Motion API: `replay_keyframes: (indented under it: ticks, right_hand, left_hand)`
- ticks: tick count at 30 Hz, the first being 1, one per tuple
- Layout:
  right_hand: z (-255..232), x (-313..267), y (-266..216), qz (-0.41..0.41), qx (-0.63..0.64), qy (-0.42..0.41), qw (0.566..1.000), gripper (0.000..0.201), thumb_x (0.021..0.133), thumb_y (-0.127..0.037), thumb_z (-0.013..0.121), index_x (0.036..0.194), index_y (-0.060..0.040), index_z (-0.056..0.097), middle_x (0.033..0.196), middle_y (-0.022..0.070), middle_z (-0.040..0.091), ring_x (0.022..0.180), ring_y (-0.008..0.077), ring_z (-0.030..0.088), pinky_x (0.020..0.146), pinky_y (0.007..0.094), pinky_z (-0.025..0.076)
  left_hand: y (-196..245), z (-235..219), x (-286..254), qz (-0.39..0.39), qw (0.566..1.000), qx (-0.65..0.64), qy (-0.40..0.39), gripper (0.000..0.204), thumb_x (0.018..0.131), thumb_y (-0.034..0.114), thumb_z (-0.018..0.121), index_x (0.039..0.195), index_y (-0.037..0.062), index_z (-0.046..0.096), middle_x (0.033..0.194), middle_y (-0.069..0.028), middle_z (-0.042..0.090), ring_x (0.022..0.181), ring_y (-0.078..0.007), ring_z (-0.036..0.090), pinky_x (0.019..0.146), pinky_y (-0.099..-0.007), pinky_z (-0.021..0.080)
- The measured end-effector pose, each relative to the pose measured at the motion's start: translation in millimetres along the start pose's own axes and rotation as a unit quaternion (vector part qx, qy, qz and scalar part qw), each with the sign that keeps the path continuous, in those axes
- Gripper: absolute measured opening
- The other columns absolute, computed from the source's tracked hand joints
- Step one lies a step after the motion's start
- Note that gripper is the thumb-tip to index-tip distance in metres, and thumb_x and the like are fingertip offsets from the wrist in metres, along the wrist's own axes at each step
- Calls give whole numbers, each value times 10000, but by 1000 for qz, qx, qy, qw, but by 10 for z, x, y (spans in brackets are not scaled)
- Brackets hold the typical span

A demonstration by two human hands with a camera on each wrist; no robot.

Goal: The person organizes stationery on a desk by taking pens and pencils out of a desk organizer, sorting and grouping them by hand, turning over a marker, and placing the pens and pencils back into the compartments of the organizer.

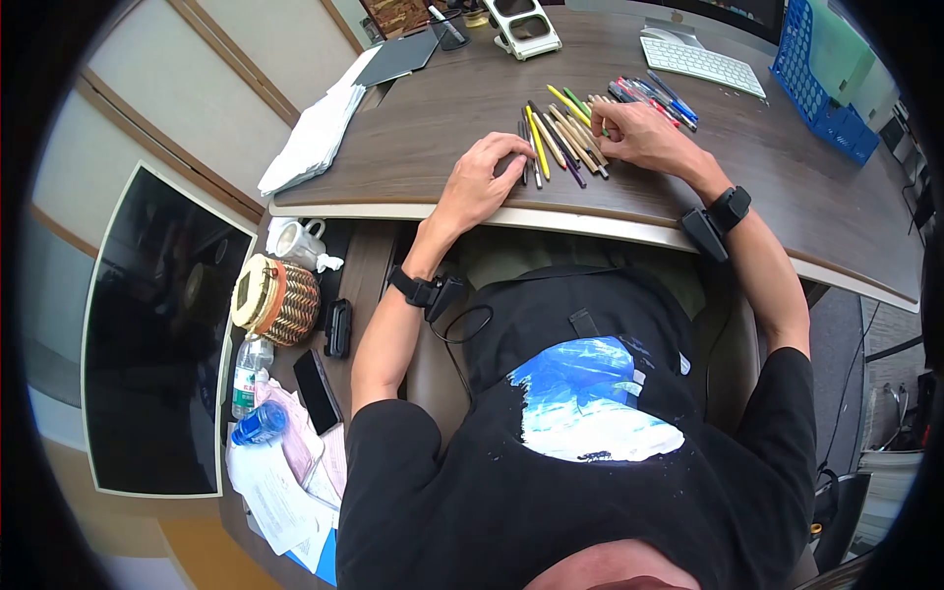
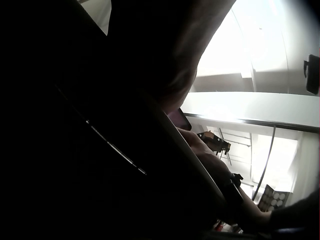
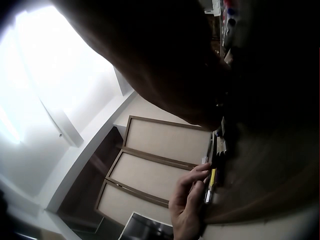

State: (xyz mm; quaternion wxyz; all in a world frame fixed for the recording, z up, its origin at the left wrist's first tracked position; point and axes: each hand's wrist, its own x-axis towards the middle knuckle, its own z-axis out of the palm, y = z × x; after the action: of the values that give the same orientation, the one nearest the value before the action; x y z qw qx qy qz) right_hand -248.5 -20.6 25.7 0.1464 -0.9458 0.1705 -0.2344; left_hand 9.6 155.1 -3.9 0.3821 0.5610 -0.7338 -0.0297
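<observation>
A loose bunch of pencils (image 1: 562, 141) lies on the dark desk, mostly plain wood-coloured, with yellow, green and dark ones among them. At its left side rests my left hand (image 1: 484, 179), its bent fingertips right at the dark pencils on the outer edge. My right hand (image 1: 644, 138) reaches over the right side of the bunch, fingers bent down among the wooden pencils. I cannot tell whether it pinches one. In the right wrist view, the left hand (image 3: 187, 205) shows beside a yellow pencil (image 3: 213, 177). Darkness hides most of the left wrist view.
Several red, blue and black pens (image 1: 657, 98) lie just beyond my right hand. Farther back are a white keyboard (image 1: 703, 64), a white stand (image 1: 524, 29) and a blue file holder (image 1: 821, 88). Papers (image 1: 317, 138) lie at the left; the desk's front edge (image 1: 580, 224) runs near my wrists.
</observation>
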Motion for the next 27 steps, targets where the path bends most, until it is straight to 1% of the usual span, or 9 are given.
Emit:
replay_keyframes:
  ticks: [4,6,10,12,13,15,19,25,27]
  right_hand:
    - [-29,-8,-12,8,9,-1,1000,204,929,-186,732,1011,-15,657,803,170,693,807,344,693,740,468,507]
    - [-47,4,10,44,15,-27,999,204,922,-190,741,1012,-23,667,843,172,712,828,343,707,748,463,515]
    - [-58,-21,105,20,29,-1,999,205,912,-196,750,1009,-30,678,874,168,724,834,337,714,757,457,522]
    - [-111,-19,55,24,12,-20,999,203,905,-194,757,1011,-34,690,893,165,735,842,331,723,764,448,528]
    - [-109,-29,39,26,13,-18,999,203,905,-194,757,1011,-34,690,893,165,735,842,331,723,764,448,528]
    - [-96,-55,7,14,-1,-6,1000,152,931,-149,731,1003,-36,659,819,124,669,792,263,662,712,421,492]
    - [-84,-41,27,28,3,-10,1000,166,927,-163,741,1006,-40,663,828,117,674,792,259,662,714,417,495]
    - [-76,-25,95,31,21,-9,999,203,915,-191,762,1022,-45,670,839,113,678,814,260,675,728,408,510]
    - [-87,-28,110,33,1,-3,999,201,900,-173,776,1014,-45,671,844,113,677,827,267,680,734,412,515]
  left_hand:
    - [-10,7,4,2,1000,2,1,157,1038,113,669,1155,61,761,1265,-97,738,1220,-291,694,1075,-415,533]
    - [-8,5,4,5,1000,7,1,157,1036,109,671,1155,60,762,1265,-96,738,1219,-289,695,1073,-414,534]
    - [18,15,3,-9,1000,-2,1,165,1041,121,672,1163,66,768,1290,-91,735,1223,-289,693,1082,-415,532]
    - [41,12,-5,-1,1000,14,-10,182,1049,139,669,1188,77,769,1319,-88,725,1252,-290,676,1104,-420,518]
    - [52,10,-4,7,999,29,-17,200,1056,156,666,1213,89,770,1349,-84,715,1282,-292,660,1125,-424,505]
    - [36,34,-7,20,999,36,-30,223,1066,179,658,1248,104,763,1380,-84,700,1320,-293,633,1148,-429,487]
    - [60,47,2,29,997,54,-50,282,1088,226,633,1332,129,737,1445,-90,668,1402,-298,569,1193,-437,447]
    - [68,68,32,52,994,77,-61,290,1092,230,621,1336,118,731,1460,-93,663,1410,-307,561,1202,-439,440]
    - [65,69,41,52,993,80,-67,288,1090,226,620,1333,118,731,1461,-94,663,1412,-307,560,1202,-440,439]
